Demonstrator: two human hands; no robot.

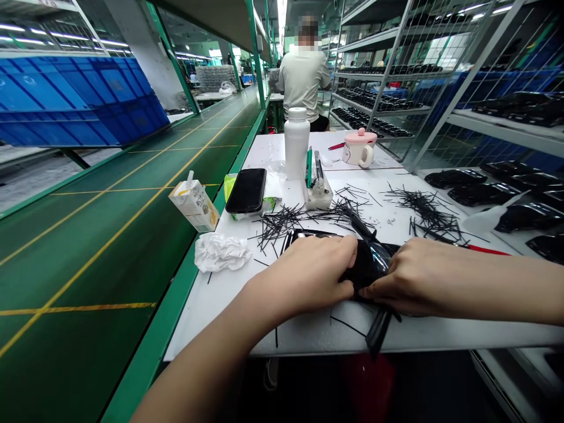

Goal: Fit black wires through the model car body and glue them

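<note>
Glossy black plastic piece sat between the hands, left hand curled over its left end, right hand pinching its right end. Its long axis ran sideways, with a dark tab pointing down past the white bench. A slackened grip could drop it; black bristles beyond the left hand could snag it.

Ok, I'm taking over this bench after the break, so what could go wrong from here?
The glossy black plastic piece between the left hand and right hand has a black tab hanging past the table edge, so it might slip off. Loose black strands lying close by could get swept to the floor or snag on the piece.
</note>
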